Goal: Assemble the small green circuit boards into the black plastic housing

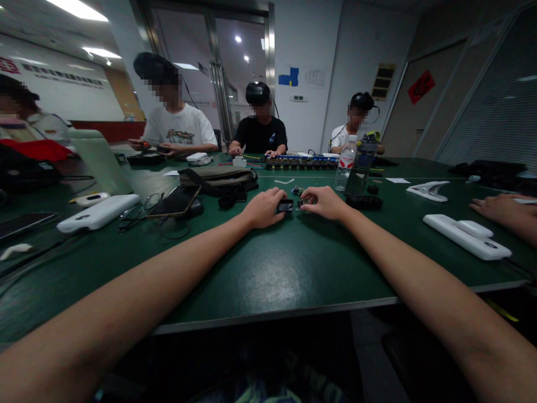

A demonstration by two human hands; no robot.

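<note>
Both my arms reach forward over the green table (268, 274). My left hand (265, 208) rests on the tabletop, its fingers closed around a small black box (285, 206) that looks open on top. A short gap to the right, my right hand (325, 202) pinches at something small and dark; its fingertips hide most of it, so I cannot make out what it is. Just beyond those fingertips lies a little cluster of shiny small parts (296, 191), too small to name.
Left of my hands are a phone (178, 201), glasses (140, 212), a white power bank (98, 214) and a green bottle (98, 162). A black bag (218, 178) lies behind. To the right stand a water bottle (346, 165) and a white device (465, 238). Several people sit around.
</note>
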